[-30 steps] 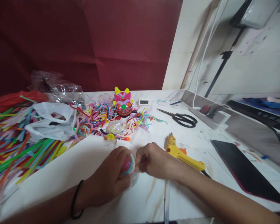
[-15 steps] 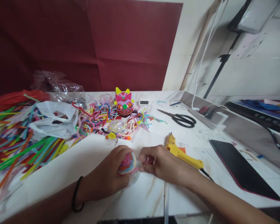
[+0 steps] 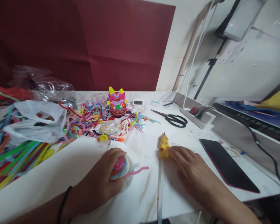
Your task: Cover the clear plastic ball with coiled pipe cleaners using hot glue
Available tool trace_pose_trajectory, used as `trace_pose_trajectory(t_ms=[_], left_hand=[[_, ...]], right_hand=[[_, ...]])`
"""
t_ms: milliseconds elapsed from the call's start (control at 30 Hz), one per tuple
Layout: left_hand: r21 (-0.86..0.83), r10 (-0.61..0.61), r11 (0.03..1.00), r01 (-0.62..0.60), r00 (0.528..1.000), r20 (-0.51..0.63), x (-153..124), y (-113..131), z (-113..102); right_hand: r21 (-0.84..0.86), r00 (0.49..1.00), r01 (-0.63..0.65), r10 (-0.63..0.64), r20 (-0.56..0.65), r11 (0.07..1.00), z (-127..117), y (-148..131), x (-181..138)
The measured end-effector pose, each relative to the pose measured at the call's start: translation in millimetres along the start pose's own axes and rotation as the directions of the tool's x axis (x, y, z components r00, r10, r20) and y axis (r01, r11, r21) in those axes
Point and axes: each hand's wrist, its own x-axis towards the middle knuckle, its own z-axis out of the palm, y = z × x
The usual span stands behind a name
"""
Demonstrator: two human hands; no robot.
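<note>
My left hand point(image 3: 105, 177) is closed around a clear plastic ball point(image 3: 128, 182) partly covered with coiled fuzzy pipe cleaners point(image 3: 119, 168) in pink, purple, orange, blue and cream. A loose pink pipe cleaner end point(image 3: 140, 170) sticks out from it to the right. My right hand point(image 3: 191, 171) lies over the handle of a yellow hot glue gun point(image 3: 164, 147), its fingers curled on it. The gun's handle is hidden under the hand, and its nozzle points away from me. Below the gun, a clear glue stick point(image 3: 160, 193) reaches toward the table's front edge.
A finished-looking pink lion-head figure point(image 3: 118, 104) stands behind tangled pipe cleaners point(image 3: 84, 116). Black scissors point(image 3: 175, 119), a small digital clock point(image 3: 138, 102) and a dark tablet point(image 3: 228, 165) lie on the table. White plastic bag point(image 3: 39, 119) and straight pipe cleaners point(image 3: 18, 158) are at left.
My right hand has left the ball and moved right onto the glue gun. The pink pipe cleaner end now hangs free. My left hand still holds the ball. The view has shifted slightly right.
</note>
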Motion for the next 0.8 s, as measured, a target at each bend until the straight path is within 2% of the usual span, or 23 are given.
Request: trace_pose_trajectory(t_ms=[133, 333, 433, 500, 600, 667, 700, 800], left_hand=[[-0.005, -0.042, 0.999, 0.042, 0.999, -0.013, -0.3, -5.3, 3.1], [-0.003, -0.06, 0.998, 0.06, 0.996, -0.058, 0.0, -8.4, 7.3], [0.014, -0.066, 0.998, 0.067, 0.994, -0.09, -2.3, -9.4, 8.4], [0.025, -0.058, 0.998, 0.06, 0.994, -0.089, -4.2, -9.5, 8.9], [0.03, -0.022, 0.999, 0.025, 0.995, -0.095, -5.2, -8.3, 9.9], [0.027, -0.003, 1.0, 0.006, 0.992, -0.126, -4.4, -7.4, 10.7], [0.025, -0.003, 1.0, 0.006, 0.99, -0.138, -3.6, -7.1, 11.2], [0.006, -0.038, 0.999, 0.039, 0.992, -0.124, -1.3, -7.2, 12.3]], right_hand=[[-0.069, 0.986, -0.029, 0.04, 0.16, 0.997, 8.8, 17.0, -1.5], [-0.073, 0.972, -0.101, 0.114, 0.205, 0.992, 13.3, 18.0, 8.4], [-0.027, 0.97, -0.175, 0.177, 0.166, 0.984, 14.1, 18.5, 8.5], [0.032, 0.969, -0.231, 0.228, 0.091, 0.972, 11.8, 21.1, 4.4], [0.214, 0.955, -0.283, 0.296, -0.031, 0.935, 2.3, 28.3, -7.4], [0.409, 0.93, -0.33, 0.367, -0.014, 0.851, -6.1, 33.2, -18.5], [0.509, 0.896, -0.385, 0.445, 0.005, 0.77, -9.8, 34.8, -25.0], [0.682, 0.806, -0.531, 0.548, 0.224, 0.502, -15.3, 31.6, -46.5]])
